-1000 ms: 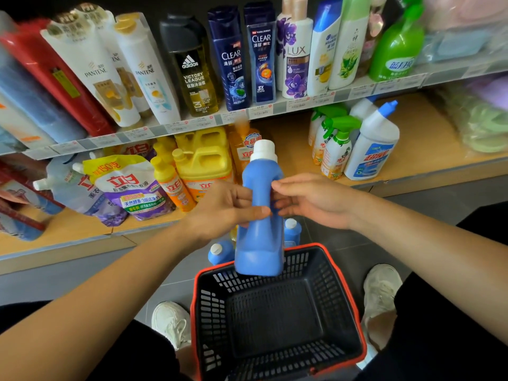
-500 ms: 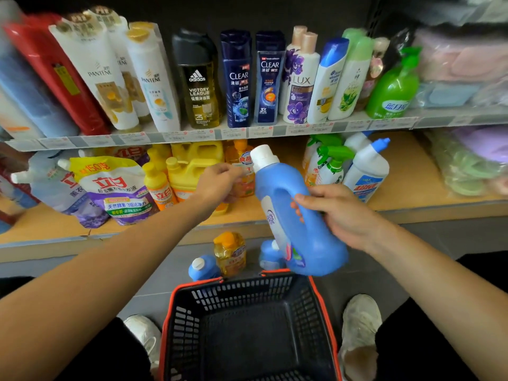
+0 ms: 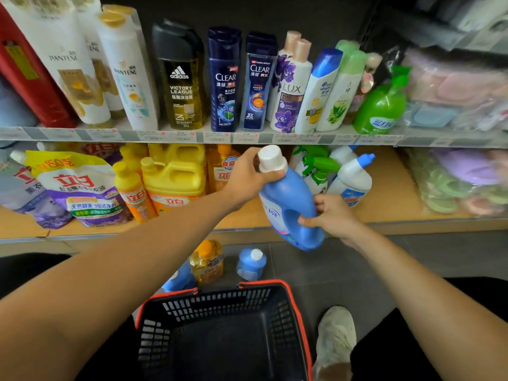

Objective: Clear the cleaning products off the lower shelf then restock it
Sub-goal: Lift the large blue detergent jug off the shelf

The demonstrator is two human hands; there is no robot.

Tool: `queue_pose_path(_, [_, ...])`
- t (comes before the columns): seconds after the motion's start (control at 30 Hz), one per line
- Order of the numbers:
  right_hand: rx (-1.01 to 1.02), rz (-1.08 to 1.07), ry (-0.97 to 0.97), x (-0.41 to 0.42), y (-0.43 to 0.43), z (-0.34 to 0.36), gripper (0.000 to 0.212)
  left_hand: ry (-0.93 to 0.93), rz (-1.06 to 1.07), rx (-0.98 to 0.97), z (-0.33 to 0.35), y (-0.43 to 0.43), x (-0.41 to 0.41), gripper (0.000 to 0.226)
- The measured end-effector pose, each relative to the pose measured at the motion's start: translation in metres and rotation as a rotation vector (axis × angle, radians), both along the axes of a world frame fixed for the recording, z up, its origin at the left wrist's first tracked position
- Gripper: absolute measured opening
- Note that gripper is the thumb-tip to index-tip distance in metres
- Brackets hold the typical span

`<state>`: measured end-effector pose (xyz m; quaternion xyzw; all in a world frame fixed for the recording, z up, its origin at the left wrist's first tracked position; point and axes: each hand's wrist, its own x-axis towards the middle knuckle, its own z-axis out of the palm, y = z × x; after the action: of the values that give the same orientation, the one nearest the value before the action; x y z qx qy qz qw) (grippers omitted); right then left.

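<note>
A blue detergent bottle with a white cap hangs tilted in front of the lower shelf. My left hand grips its neck just under the cap. My right hand holds its handle and lower side. On the lower shelf stand yellow jugs, an orange bottle, refill pouches, green spray bottles and a white toilet-cleaner bottle.
A black basket with a red rim sits on the floor in front of me, with nothing in it. Behind it on the floor stand a yellow bottle and two blue bottles. Shampoo bottles fill the upper shelf. My shoe is at the basket's right.
The blue bottle has risen from above the basket toward the lower shelf and tilted. My left hand has moved from its middle to its neck; my right hand now holds the handle.
</note>
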<state>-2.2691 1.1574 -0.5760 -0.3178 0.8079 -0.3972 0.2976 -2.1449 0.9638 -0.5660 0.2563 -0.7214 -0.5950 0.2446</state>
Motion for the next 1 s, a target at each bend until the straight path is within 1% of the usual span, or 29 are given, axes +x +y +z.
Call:
queue_pose_path(0.13, [0.023,-0.035,-0.020,-0.007,-0.020,-0.028,0.035,-0.005,0.031,-0.164,-0.008,0.000,-0.005,0.055])
queue_pose_path(0.37, [0.015,-0.104,-0.027,-0.002,-0.054,-0.050,0.036,-0.070,0.099,-0.163,-0.027,-0.017,-0.004,0.057])
queue_pose_path(0.47, [-0.035,-0.164,0.017,-0.002,-0.063,-0.056,0.036,-0.072,0.024,-0.158,-0.026,-0.027,-0.005,0.058])
queue_pose_path(0.53, [-0.069,-0.197,0.011,-0.004,-0.068,-0.059,0.037,-0.091,-0.072,-0.211,-0.024,-0.030,0.000,0.064])
queue_pose_path(0.6, [-0.082,-0.227,0.008,-0.006,-0.073,-0.064,0.038,-0.146,-0.121,-0.302,-0.025,-0.034,0.009,0.064])
queue_pose_path(0.63, [-0.086,-0.248,0.006,-0.007,-0.077,-0.066,0.040,-0.200,-0.108,-0.387,-0.026,-0.036,0.016,0.060])
queue_pose_path(0.7, [-0.086,-0.312,0.005,-0.008,-0.086,-0.070,0.043,-0.328,-0.001,-0.625,-0.027,-0.044,0.036,0.050])
queue_pose_path(0.77, [-0.087,-0.379,0.033,-0.011,-0.097,-0.073,0.044,-0.383,0.087,-0.853,-0.028,-0.056,0.061,0.042])
queue_pose_path(0.83, [-0.096,-0.416,0.042,-0.013,-0.108,-0.076,0.044,-0.436,0.118,-1.019,-0.031,-0.071,0.085,0.042])
queue_pose_path(0.9, [-0.103,-0.417,0.032,-0.017,-0.120,-0.078,0.045,-0.553,0.177,-1.082,-0.036,-0.083,0.105,0.049])
queue_pose_path(0.93, [-0.107,-0.418,0.032,-0.020,-0.126,-0.077,0.046,-0.602,0.203,-1.069,-0.038,-0.088,0.113,0.053])
queue_pose_path(1.0, [-0.118,-0.441,0.037,-0.022,-0.139,-0.074,0.045,-0.660,0.184,-1.069,-0.043,-0.093,0.123,0.061])
